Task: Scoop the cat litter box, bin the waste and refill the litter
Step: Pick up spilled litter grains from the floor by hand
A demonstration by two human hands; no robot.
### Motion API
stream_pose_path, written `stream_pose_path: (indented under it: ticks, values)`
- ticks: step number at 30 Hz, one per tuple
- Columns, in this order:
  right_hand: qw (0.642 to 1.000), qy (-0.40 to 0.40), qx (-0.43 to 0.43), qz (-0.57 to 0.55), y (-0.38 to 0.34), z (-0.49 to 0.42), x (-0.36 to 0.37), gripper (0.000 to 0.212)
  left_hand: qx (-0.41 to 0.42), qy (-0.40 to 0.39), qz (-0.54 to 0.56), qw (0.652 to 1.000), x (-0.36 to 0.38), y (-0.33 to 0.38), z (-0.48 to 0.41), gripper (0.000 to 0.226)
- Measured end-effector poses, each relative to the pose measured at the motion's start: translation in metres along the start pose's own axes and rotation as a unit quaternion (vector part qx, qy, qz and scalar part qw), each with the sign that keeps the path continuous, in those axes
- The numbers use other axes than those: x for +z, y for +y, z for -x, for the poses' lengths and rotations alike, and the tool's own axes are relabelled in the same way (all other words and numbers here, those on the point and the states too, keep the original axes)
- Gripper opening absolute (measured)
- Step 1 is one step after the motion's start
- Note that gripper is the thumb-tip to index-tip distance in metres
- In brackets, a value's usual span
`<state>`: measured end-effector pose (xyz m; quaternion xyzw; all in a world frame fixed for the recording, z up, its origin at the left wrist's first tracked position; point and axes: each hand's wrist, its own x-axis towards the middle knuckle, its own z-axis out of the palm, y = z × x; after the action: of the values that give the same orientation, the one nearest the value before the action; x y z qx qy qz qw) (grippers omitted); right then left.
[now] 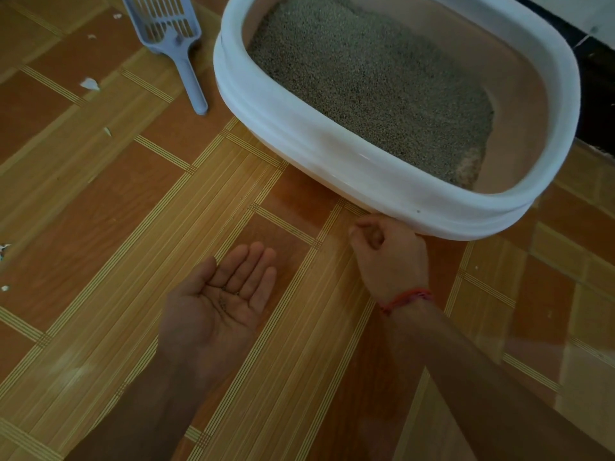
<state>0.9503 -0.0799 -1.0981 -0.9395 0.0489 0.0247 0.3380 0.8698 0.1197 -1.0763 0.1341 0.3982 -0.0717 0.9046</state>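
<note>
Litter box (332, 151) sits on the floor (133, 227) just beyond our right hand (389, 254), its white rim almost at our knuckles, with grey litter (366, 78) spread inside. Our right fingers (361, 229) are bunched into a pinch down by the floor; whether a grain sits between them, we cannot tell. Left of them, our left hand (216, 304) lies palm up, fingers released and straight, a few dark granules (223, 302) resting on the palm. Well ahead of those left fingers, the blue scoop (173, 31) lies beside the box.
</note>
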Motion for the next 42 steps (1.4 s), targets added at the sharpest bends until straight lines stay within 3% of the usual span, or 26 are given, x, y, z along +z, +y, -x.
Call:
stream_pose_path:
  ticks: [9,24,35,42]
  values:
    - [1.0,0.018,-0.008,0.007,-0.002,-0.007,0.014,0.01,0.003,0.005,-0.001,1.0,0.002,0.0,0.002,0.054]
    - [0.997,-0.043,0.005,0.058,-0.009,-0.008,0.013,0.015,0.002,0.004,0.0,1.0,-0.001,0.003,0.004,0.054]
    - [0.964,-0.198,-0.168,-0.06,-0.085,0.083,0.02,0.01,-0.036,-0.009,-0.005,0.999,-0.006,0.0,0.007,0.045]
    - [0.955,-0.204,-0.21,-0.058,-0.082,0.085,0.02,0.009,-0.044,-0.009,-0.003,0.999,-0.008,0.0,0.006,0.044]
